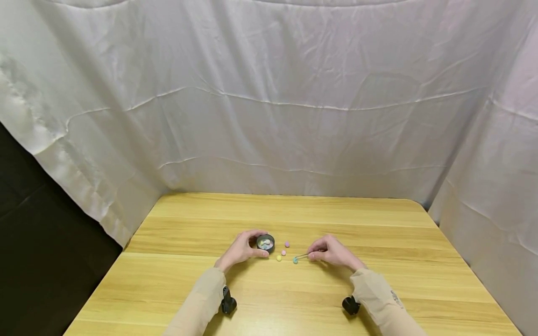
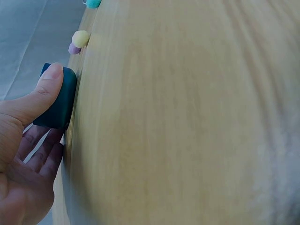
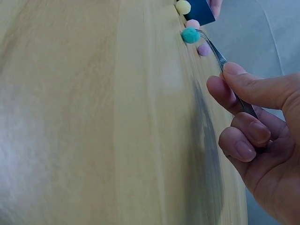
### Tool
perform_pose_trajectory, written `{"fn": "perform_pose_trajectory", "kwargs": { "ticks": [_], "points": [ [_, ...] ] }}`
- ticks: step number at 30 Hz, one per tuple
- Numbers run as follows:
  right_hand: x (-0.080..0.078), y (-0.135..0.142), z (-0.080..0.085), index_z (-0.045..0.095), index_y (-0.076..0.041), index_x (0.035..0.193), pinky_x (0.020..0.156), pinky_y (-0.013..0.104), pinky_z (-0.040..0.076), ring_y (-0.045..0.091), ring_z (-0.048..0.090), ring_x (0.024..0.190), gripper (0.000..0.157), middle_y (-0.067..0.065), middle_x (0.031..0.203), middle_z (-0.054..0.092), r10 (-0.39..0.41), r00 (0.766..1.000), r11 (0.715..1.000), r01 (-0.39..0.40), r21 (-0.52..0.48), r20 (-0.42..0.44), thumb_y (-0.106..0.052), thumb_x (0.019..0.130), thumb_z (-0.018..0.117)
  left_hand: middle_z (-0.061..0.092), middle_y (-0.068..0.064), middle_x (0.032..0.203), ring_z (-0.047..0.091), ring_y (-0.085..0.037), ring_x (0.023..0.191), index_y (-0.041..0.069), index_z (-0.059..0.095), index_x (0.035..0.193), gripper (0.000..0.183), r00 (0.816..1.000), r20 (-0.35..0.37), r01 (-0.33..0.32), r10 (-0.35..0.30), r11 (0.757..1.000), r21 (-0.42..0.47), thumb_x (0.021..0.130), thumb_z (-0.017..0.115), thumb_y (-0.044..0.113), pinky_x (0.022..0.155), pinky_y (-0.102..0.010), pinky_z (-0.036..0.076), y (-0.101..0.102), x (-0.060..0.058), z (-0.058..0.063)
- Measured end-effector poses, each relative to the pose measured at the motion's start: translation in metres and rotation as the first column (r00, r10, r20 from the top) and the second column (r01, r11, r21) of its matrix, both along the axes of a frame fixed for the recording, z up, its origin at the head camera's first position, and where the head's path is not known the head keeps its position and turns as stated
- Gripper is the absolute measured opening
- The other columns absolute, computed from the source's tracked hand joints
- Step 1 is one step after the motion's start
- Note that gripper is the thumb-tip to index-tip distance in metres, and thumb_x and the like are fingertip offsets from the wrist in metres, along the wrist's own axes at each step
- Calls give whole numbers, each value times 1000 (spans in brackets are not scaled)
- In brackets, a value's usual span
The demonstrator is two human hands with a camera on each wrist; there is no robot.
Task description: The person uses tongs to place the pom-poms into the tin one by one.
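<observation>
My left hand (image 1: 241,248) grips a small dark round container (image 2: 60,108), thumb on the near side and fingers round the far side. Pale pom-poms (image 1: 266,242) lie inside it. The right hand (image 1: 334,252) pinches metal tweezers (image 3: 218,55) between thumb and forefinger, its other fingers curled in. At the tweezers' bent tips is a teal pom-pom (image 3: 191,35), low at the tabletop; I cannot tell whether the tips grip it. Between the container and the teal one lie a yellow pom-pom (image 1: 279,257), a pink pom-pom (image 1: 283,252) and a purple pom-pom (image 1: 287,244).
Everything stands on a wood-grain table (image 1: 319,298). A pale curtain (image 1: 294,130) hangs behind it and along the sides, with a dark panel (image 1: 38,242) at the left. Each sleeve carries a small black camera (image 1: 350,305) at the wrist.
</observation>
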State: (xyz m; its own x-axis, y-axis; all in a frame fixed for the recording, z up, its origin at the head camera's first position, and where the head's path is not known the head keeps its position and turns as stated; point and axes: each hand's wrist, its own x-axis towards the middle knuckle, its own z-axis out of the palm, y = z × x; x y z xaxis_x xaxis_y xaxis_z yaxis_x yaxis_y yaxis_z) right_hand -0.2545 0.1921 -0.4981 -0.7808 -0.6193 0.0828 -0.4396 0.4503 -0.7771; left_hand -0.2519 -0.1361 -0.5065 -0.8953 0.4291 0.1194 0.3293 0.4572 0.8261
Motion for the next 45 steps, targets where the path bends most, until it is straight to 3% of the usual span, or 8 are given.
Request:
{"fn": "perform_pose_trajectory", "kwargs": {
  "ticks": [5, 12, 18, 28, 37, 40, 45],
  "points": [
    [1, -1, 0, 78, -1, 98, 66, 19, 51, 3, 64, 75, 14, 15, 93, 78, -12, 1000, 1000, 12, -11, 6, -12, 93, 72, 66, -20, 129, 63, -34, 115, -1, 60, 135, 62, 1000, -5, -1, 1, 1000, 6, 81, 85, 13, 98, -46, 52, 1, 1, 0],
    [2, -4, 1, 77, 1, 99, 68, 19, 51, 7, 67, 78, 15, 16, 92, 78, -32, 999, 999, 32, -34, 6, -11, 94, 71, 67, -18, 129, 64, -32, 114, -1, 59, 135, 61, 1000, -25, 12, -12, 1000, 6, 81, 84, 13, 95, -36, 53, -1, 0, 0],
    [2, -6, 0, 77, -1, 99, 68, 18, 52, 10, 69, 78, 15, 15, 92, 78, -56, 998, 997, 56, -45, -6, -13, 93, 72, 67, -17, 130, 63, -31, 116, 0, 60, 136, 62, 1000, -11, 4, -4, 1000, -3, 80, 85, 13, 97, -41, 52, 0, 1, 1],
    [1, -10, -2, 78, -3, 102, 72, 19, 54, 0, 67, 80, 17, 13, 95, 78, -115, 993, 992, 114, -48, -15, -16, 94, 71, 66, -17, 131, 63, -30, 118, 1, 60, 136, 62, 1000, 6, -4, 4, 1000, 5, 81, 85, 15, 99, -40, 51, 0, 0, 1],
    [3, -18, -2, 77, -1, 104, 70, 20, 55, 10, 70, 79, 19, 16, 96, 77, -128, 992, 986, 127, -106, -6, -16, 95, 70, 67, -19, 129, 64, -32, 114, -3, 59, 136, 62, 999, -46, 19, -20, 1000, -14, 81, 84, 14, 95, -35, 53, -2, 1, 1],
    [3, -23, -2, 77, -2, 103, 69, 20, 54, 12, 69, 79, 17, 16, 96, 77, -144, 990, 982, 144, -121, 4, -15, 95, 70, 66, -20, 129, 64, -33, 114, -3, 58, 136, 62, 999, -48, 24, -24, 1000, -16, 82, 84, 14, 96, -37, 53, -2, 1, 1],
    [3, -30, -2, 77, 0, 103, 66, 19, 51, 12, 66, 77, 18, 17, 96, 77, -178, 983, 973, 182, -145, 40, -14, 93, 72, 66, -19, 132, 62, -33, 118, 0, 58, 137, 63, 1000, 11, 11, -11, 1000, 3, 82, 84, 15, 100, -46, 51, -1, 1, 1]
  ]
}}
